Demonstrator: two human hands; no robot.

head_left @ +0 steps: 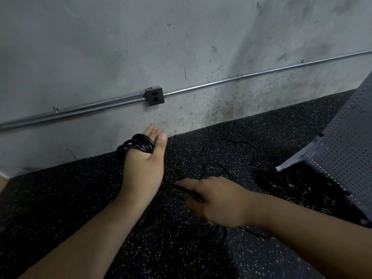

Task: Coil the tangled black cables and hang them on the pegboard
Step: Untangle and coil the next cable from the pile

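My left hand [145, 164] is raised upright with straight fingers, and several turns of black cable [138, 145] are wound round it between thumb and fingers. My right hand [213, 198] pinches the loose run of the same cable [177, 187] just below the left wrist. The free length of cable [227, 158] snakes in loose loops across the speckled floor toward the wall. A heap of other black cables [291, 186], some in small coils, lies at the foot of the grey pegboard [340, 150], which leans at the right edge.
A concrete wall rises behind, with a metal conduit [241, 76] running across it and a dark socket box [154, 96] mounted on it. The black speckled rubber floor [80, 198] stretches left and toward me.
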